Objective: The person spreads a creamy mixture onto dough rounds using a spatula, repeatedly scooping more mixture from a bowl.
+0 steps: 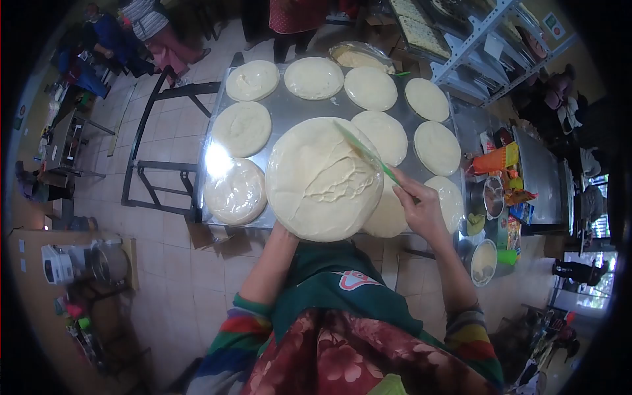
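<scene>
At 9 o'clock, a shiny film-covered round (235,191) is sitting on the metal counter (282,109); neighbours, through 12 to 3, are looking mostly smooth, apparently further along. At 7, left wrist (279,247) is showing; left grip is hiding under the big creamy round (296,168), state can't be told. That round is hovering over the counter's 6 o'clock edge, lying smooth towards 9, ridging from centre towards 3: judged part-finished, ridges remaining. Right grip (421,204) is clamping the green spatula (388,170), blade crossing at 1.

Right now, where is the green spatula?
In the head view, the green spatula is in the right hand, its blade over the upper right of the large pale round.
</scene>
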A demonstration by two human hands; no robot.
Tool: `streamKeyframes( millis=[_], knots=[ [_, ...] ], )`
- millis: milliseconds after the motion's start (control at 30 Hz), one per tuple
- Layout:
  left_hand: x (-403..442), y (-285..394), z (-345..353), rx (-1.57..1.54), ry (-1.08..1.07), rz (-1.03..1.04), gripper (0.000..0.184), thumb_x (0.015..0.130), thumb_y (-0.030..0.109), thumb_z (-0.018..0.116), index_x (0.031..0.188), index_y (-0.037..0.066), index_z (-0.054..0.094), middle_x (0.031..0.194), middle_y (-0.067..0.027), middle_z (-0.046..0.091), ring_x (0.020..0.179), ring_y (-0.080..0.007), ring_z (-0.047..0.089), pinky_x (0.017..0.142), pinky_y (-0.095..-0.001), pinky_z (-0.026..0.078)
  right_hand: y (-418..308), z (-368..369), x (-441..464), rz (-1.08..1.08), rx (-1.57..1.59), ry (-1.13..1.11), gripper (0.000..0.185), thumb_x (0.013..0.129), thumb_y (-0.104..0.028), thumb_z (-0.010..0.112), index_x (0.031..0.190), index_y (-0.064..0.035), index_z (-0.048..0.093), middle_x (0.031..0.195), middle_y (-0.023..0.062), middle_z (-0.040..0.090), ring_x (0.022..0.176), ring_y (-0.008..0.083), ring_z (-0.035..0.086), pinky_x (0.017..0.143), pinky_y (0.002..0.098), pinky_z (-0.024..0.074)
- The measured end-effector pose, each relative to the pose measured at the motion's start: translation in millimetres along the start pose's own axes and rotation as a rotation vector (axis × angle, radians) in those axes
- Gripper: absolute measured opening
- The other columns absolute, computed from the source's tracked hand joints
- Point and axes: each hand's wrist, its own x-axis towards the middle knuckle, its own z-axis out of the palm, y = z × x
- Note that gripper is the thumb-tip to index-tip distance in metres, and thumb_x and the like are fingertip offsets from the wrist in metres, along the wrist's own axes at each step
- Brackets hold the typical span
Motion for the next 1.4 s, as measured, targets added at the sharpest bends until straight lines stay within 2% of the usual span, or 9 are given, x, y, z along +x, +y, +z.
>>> streamKeyframes(
  millis=[200, 300, 333, 400, 500, 667, 833, 1233, 1400],
  knots=[
    [-8, -4, -2, 0.001, 0.009, 0.022, 0.052, 0.093, 0.035, 0.041, 0.136, 0.009, 0.031, 0.137, -0.0127, 0.038, 0.123, -0.0274, 0.041, 0.101, -0.0441, 0.037, -40, 12, -43, -0.252, -0.228, -0.342, 0.036, 0.082, -0.007, 0.056, 0.117, -0.0152, 0.059, 0.074, 0.0056, 0.059, 0.06, 0.02, 0.057, 0.056, 0.0324, 0.0475],
    [-4, -2, -1, 0.007, 0.008, 0.03, 0.052, 0.093, 0.035, 0.041, 0.136, 0.009, 0.031, 0.137, -0.0127, 0.038, 0.123, -0.0275, 0.04, 0.101, -0.0442, 0.037, -12, -10, -20, 0.072, 0.01, -0.043, 0.032, 0.084, -0.005, 0.052, 0.116, -0.0034, 0.059, 0.075, 0.0124, 0.06, 0.06, 0.0138, 0.057, 0.057, 0.0275, 0.0457],
    [-3, -2, -1, 0.007, 0.009, 0.032, 0.052, 0.093, 0.035, 0.041, 0.136, 0.009, 0.031, 0.137, -0.0127, 0.038, 0.123, -0.0275, 0.04, 0.101, -0.0442, 0.037, 3, -13, -3, -0.107, -0.063, 0.111, 0.033, 0.084, -0.002, 0.05, 0.116, -0.0055, 0.059, 0.075, 0.0135, 0.059, 0.061, 0.015, 0.057, 0.058, 0.0269, 0.0458],
    [-1, -3, 0, 0.009, 0.007, 0.038, 0.052, 0.093, 0.036, 0.041, 0.136, 0.009, 0.031, 0.137, -0.0127, 0.038, 0.123, -0.0275, 0.04, 0.101, -0.0442, 0.037, 5, -8, -15, 0.068, -0.1, 0.002, 0.033, 0.083, -0.003, 0.053, 0.116, -0.0079, 0.059, 0.077, 0.0125, 0.06, 0.06, 0.0156, 0.057, 0.058, 0.0279, 0.046],
    [0, -2, 0, 0.01, 0.005, 0.05, 0.053, 0.093, 0.036, 0.041, 0.137, 0.009, 0.031, 0.137, -0.0127, 0.038, 0.123, -0.0276, 0.04, 0.101, -0.0442, 0.037, -31, 3, -48, -0.207, -0.238, -0.31, 0.034, 0.083, -0.003, 0.054, 0.115, -0.0091, 0.06, 0.078, 0.012, 0.061, 0.06, 0.0142, 0.056, 0.057, 0.0274, 0.0455],
    [4, 1, 2, 0.009, 0.002, 0.062, 0.053, 0.093, 0.036, 0.041, 0.137, 0.009, 0.031, 0.137, -0.0127, 0.038, 0.124, -0.0277, 0.04, 0.101, -0.0443, 0.037, -2, -28, -13, 0.01, -0.092, 0.052, 0.036, 0.085, -0.004, 0.054, 0.119, -0.0141, 0.059, 0.069, 0.0104, 0.057, 0.06, 0.0124, 0.054, 0.055, 0.025, 0.0425],
    [9, 4, 3, 0.008, -0.003, 0.085, 0.053, 0.093, 0.036, 0.041, 0.137, 0.009, 0.031, 0.137, -0.0128, 0.038, 0.124, -0.0277, 0.04, 0.101, -0.0444, 0.037, -15, -6, -50, -0.247, -0.221, -0.225, 0.036, 0.085, -0.005, 0.055, 0.12, -0.0153, 0.058, 0.069, 0.0092, 0.055, 0.058, 0.016, 0.054, 0.055, 0.0269, 0.0442],
    [20, 8, 10, 0.013, -0.019, 0.126, 0.054, 0.092, 0.037, 0.041, 0.137, 0.009, 0.03, 0.137, -0.0129, 0.037, 0.124, -0.0279, 0.039, 0.102, -0.0446, 0.036, -17, 0, -51, -0.253, -0.07, -0.219, 0.039, 0.083, -0.004, 0.057, 0.121, -0.0147, 0.057, 0.066, 0.0091, 0.054, 0.058, 0.0122, 0.052, 0.054, 0.0268, 0.043],
    [26, 6, 14, 0.004, -0.038, 0.144, 0.054, 0.092, 0.037, 0.04, 0.137, 0.009, 0.03, 0.138, -0.0129, 0.037, 0.124, -0.028, 0.039, 0.102, -0.0447, 0.036, 21, -12, -20, 0.058, 0.071, 0.009, 0.038, 0.084, -0.003, 0.056, 0.121, -0.009, 0.056, 0.073, 0.0092, 0.062, 0.062, 0.0074, 0.051, 0.059, 0.0241, 0.0439]
  ],
)
